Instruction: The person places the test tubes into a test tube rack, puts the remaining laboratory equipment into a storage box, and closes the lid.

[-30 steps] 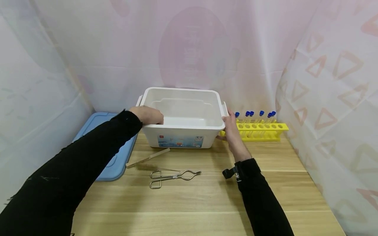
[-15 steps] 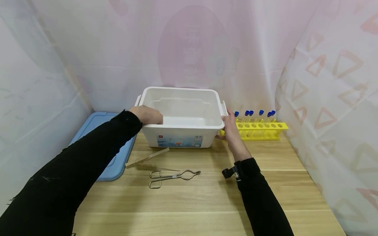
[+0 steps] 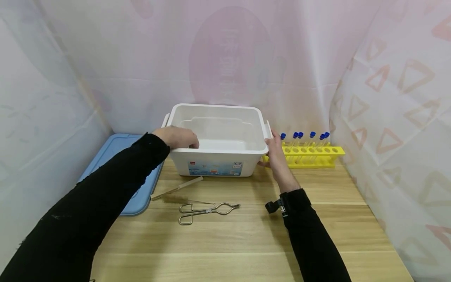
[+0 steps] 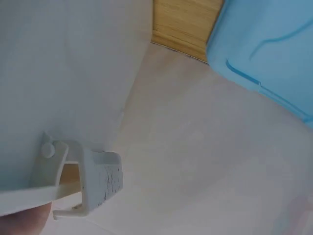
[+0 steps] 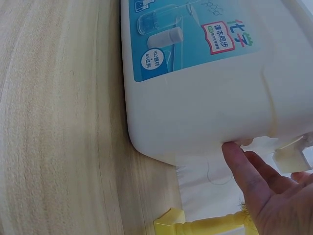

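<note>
A white plastic storage box (image 3: 208, 156) with a blue label stands uncovered at the back of the table. My left hand (image 3: 177, 138) reaches over its front rim at the left, knuckles up; the box wall hides the fingertips and anything they may hold. In the left wrist view, only a bit of the left hand (image 4: 24, 223) shows beside the box's handle (image 4: 100, 181). My right hand (image 3: 278, 156) holds the box's right end by the handle. In the right wrist view, a fingertip of the right hand (image 5: 283, 200) presses the wall below the rim.
A blue lid (image 3: 142, 196) lies at the left. Crucible tongs (image 3: 209, 210), a bristle brush (image 3: 176, 199) and a pale stick-like tool (image 3: 177, 188) lie in front of the box. Close to the right hand stands a yellow rack (image 3: 313, 160) of blue-capped test tubes (image 3: 312, 135).
My left hand has shifted slightly to the right inside the box. The right hand, the box and the things on the table have stayed in place.
</note>
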### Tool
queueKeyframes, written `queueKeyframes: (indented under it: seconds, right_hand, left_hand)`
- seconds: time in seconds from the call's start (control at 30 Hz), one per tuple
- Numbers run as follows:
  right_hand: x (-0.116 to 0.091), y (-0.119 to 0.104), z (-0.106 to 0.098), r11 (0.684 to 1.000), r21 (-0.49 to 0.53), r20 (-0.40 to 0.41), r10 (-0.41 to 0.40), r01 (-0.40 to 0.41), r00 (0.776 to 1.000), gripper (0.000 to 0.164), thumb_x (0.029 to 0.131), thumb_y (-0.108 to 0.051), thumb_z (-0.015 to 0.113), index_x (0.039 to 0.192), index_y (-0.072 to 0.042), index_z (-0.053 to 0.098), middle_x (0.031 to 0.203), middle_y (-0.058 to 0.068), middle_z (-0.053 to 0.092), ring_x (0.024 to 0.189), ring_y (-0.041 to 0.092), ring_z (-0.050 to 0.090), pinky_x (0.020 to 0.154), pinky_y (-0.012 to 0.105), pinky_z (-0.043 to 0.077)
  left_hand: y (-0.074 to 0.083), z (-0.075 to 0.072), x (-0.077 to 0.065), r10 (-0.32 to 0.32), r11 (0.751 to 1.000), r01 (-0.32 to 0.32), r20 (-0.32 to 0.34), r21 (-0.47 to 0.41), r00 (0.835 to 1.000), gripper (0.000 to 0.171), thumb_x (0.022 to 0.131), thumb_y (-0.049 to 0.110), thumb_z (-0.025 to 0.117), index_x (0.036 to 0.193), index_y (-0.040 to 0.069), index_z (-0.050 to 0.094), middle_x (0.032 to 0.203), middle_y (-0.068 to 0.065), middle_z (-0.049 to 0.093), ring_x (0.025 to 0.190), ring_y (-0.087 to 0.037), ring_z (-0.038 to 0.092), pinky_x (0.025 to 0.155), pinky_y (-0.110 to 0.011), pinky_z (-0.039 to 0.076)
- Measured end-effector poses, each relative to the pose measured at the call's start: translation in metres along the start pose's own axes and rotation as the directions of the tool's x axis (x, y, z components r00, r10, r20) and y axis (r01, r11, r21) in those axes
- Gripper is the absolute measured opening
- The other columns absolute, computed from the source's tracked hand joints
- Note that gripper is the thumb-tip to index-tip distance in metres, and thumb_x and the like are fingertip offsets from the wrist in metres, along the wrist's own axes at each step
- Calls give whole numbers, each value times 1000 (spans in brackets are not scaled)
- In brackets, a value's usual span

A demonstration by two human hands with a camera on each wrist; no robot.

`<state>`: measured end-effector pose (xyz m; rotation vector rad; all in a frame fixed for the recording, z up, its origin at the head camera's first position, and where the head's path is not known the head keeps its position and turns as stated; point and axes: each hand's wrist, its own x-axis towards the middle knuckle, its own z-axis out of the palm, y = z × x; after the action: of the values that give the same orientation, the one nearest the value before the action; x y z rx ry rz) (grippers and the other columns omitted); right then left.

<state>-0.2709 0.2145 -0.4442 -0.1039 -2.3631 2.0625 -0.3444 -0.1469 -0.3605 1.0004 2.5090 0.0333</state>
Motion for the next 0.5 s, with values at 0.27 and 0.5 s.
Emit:
queueKeyframes:
  seconds: [0.27, 0.5]
  right_hand:
    - [0, 0, 2, 1000, 0, -3, 16, -16, 1000, 81, 115, -57, 44, 188, -39, 14, 194, 13, 20, 168, 58, 45, 122, 89, 55]
    - [3, -2, 6, 999, 18, -11, 27, -26, 1000, 80, 116, -51, 43, 189, -38, 14, 194, 14, 22, 169, 53, 46, 125, 87, 54]
  left_hand:
    - [-2, 1, 2, 47, 995, -55, -101, -78, 994, 18, 115, 14, 75, 130, 17, 85, 134, -7, 84, 129, -30, 77, 113, -52, 66]
    - [15, -7, -17, 56, 997, -66, -186, -51, 981, 29, 121, 25, 69, 141, 8, 82, 134, -12, 84, 128, -32, 78, 114, -55, 67]
